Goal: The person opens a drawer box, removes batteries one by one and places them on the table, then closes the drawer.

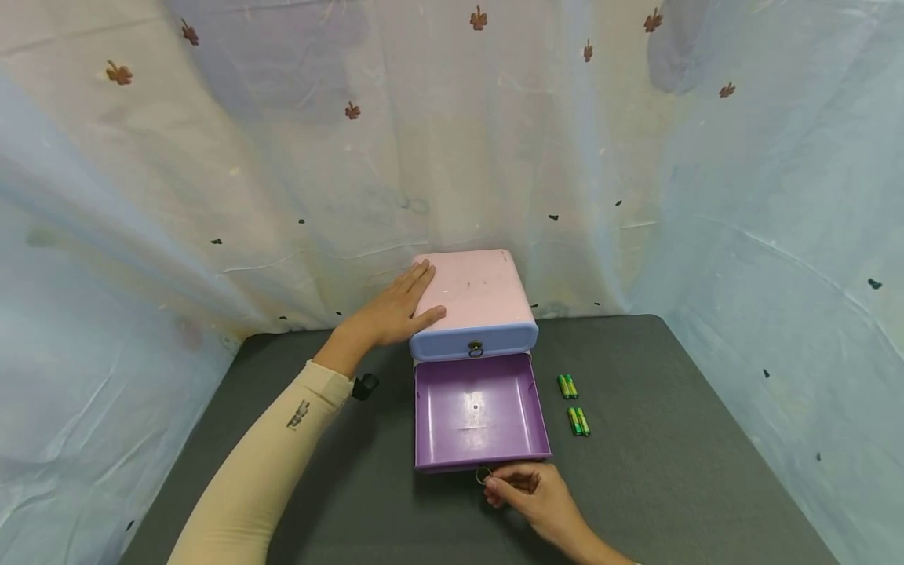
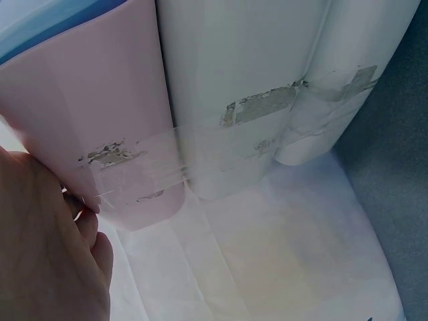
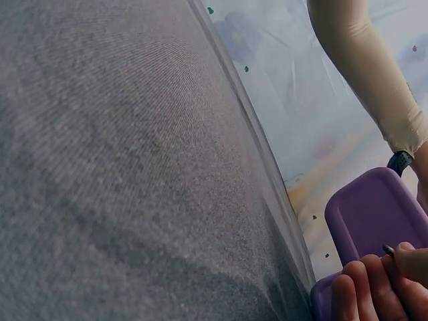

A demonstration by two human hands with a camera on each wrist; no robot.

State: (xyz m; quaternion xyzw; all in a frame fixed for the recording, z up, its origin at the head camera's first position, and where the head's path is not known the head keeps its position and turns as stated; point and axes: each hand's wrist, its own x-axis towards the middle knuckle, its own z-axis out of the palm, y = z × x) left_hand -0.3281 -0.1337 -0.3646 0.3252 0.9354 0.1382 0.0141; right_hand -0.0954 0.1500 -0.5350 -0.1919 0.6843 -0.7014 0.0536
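Outward juts the purple drawer [image 1: 462, 435] toward the person, right fingers [image 1: 515, 471] pinching its ring [image 1: 477, 475], left fingers [image 1: 413, 281] extended.

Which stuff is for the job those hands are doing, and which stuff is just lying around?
Seems part of the job:
cabinet, left hand resting on it
purple drawer, open
metal ring at its front, pinched by right hand

Just lying about, untouched:
four green batteries
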